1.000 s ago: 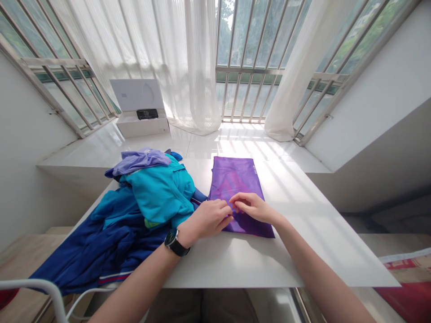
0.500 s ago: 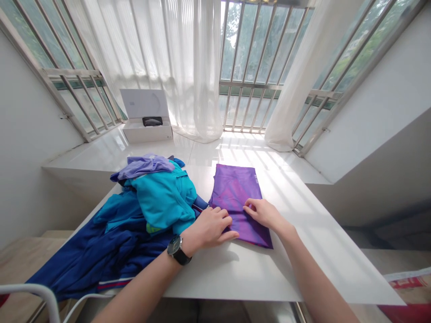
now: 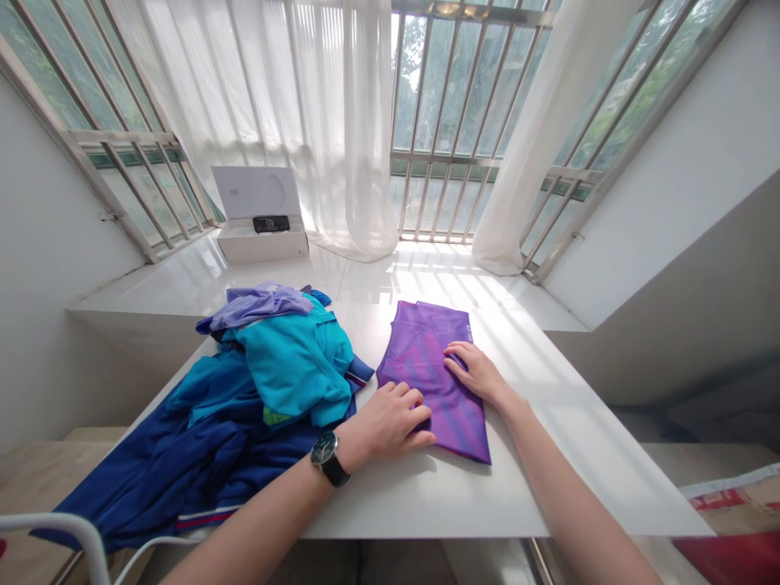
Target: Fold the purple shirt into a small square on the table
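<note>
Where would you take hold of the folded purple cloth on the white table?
Best at the near right corner of the purple cloth, coming from the person's side. That corner lies flat and uncovered, while the left hand and right hand rest farther up. A pinch there would probably catch the layers together.

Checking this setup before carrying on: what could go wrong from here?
The watch on the left hand sits right by the blue jacket, so it might snag that fabric. The jacket also hangs over the edge of the table and could slide off if tugged. The purple garment, under the right hand, lies very near the heap, so a shifting sleeve could disturb it.
</note>
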Available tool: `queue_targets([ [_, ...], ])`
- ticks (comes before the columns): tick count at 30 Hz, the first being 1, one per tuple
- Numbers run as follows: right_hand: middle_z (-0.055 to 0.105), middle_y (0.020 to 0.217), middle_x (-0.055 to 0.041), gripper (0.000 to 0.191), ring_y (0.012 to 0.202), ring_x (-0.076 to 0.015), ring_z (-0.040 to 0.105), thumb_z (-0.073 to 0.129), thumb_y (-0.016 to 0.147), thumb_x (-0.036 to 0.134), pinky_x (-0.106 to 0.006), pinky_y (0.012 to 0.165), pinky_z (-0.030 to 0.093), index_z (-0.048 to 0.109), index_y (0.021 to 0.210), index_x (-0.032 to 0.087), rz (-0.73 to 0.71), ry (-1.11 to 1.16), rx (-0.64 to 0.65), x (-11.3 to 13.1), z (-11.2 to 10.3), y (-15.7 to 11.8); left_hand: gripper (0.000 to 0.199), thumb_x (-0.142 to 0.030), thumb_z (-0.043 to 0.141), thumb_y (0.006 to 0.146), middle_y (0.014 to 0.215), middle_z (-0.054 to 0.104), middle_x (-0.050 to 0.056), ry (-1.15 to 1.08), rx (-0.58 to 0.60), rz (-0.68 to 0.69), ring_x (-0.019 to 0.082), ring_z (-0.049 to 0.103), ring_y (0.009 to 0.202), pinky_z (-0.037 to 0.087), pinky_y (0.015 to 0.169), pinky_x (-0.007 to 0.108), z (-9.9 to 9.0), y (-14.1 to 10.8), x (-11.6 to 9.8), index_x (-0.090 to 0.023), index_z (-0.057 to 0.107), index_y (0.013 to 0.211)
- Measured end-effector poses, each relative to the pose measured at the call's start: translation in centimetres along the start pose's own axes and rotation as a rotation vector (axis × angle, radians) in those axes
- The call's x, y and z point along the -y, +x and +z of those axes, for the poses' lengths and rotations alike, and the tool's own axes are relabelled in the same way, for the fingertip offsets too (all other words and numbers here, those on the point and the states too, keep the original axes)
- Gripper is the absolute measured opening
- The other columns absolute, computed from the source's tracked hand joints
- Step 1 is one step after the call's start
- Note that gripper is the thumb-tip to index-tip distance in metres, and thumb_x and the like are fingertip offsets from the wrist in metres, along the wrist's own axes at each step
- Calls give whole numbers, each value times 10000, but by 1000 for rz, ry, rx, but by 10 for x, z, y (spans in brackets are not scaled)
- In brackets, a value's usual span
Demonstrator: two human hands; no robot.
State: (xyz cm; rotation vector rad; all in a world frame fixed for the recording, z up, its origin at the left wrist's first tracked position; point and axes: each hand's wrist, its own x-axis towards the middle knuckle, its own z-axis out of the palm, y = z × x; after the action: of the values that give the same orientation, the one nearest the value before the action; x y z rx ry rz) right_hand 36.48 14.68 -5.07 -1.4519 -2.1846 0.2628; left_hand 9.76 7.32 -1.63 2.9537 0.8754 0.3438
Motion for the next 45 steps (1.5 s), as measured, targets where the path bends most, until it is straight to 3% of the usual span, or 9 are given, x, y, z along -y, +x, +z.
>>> queue_targets([
  [5,663,1278,-111,334,1184,-252,606,460,969,398,-430,1047,454,675,1138,206,105,-69,31,-14,-4,-3,366,-552,477,993,997,631,51,-7,-31,-61,225,552,907,429,802,362,5,0,2,-223,638,978],
  [11,690,1087,-140,330,1009,-282,666,441,988,374,-387,866,506,678,1097,172,306,-471,158,27,-32,-50,409,-526,414,1021,1186,623,109,31,-160,-196,275,528,1140,400,983,432,6,-4,15,-179,630,1049],
  [19,703,965,-174,358,806,-319,715,467,975,425,-363,621,468,689,922,149,534,-714,309,80,-49,-105,357,-530,505,987,1148,655,80,-89,-138,104,256,516,1195,403,1024,396,5,-7,-4,-212,648,1060],
  [22,731,837,-134,419,799,-309,715,455,962,487,-358,633,468,685,775,191,560,-568,333,82,-61,-107,380,-541,492,988,1083,676,83,-72,-123,34,275,515,1215,410,1018,415,10,-6,-5,-203,666,992],
  [24,741,800,-98,456,792,-287,713,414,967,520,-363,654,495,690,762,220,517,-400,338,79,-67,-108,403,-527,471,999,1106,675,105,-40,-132,-77,302,499,1261,392,1043,451,13,-6,-1,-178,673,1003],
  [27,737,1130,-109,416,1063,-298,678,442,954,525,-424,894,534,715,1080,237,323,-187,266,70,-69,-111,441,-519,496,985,1235,643,178,17,-156,-249,363,444,1345,332,1100,534,16,-7,7,-128,679,1076],
  [31,409,1578,-106,641,1465,-308,346,517,919,562,-499,1196,312,479,1476,247,127,-174,226,54,-56,-113,527,-537,515,962,1451,518,206,69,-209,-327,396,354,1419,275,1135,603,22,-9,12,-136,606,1292],
  [37,203,1667,-48,728,1535,-307,148,487,935,605,-506,1239,209,309,1569,295,-75,-229,376,43,-33,-83,525,-545,424,999,1460,515,149,22,-204,-183,340,380,1407,300,1146,542,24,-9,0,-194,534,1373],
  [45,227,1660,-27,712,1533,-296,162,443,949,616,-521,1243,171,257,1575,332,-129,-231,404,28,-3,-43,503,-544,414,1003,1439,519,146,20,-213,-169,336,384,1391,327,1129,545,20,-9,2,-205,526,1358],
])
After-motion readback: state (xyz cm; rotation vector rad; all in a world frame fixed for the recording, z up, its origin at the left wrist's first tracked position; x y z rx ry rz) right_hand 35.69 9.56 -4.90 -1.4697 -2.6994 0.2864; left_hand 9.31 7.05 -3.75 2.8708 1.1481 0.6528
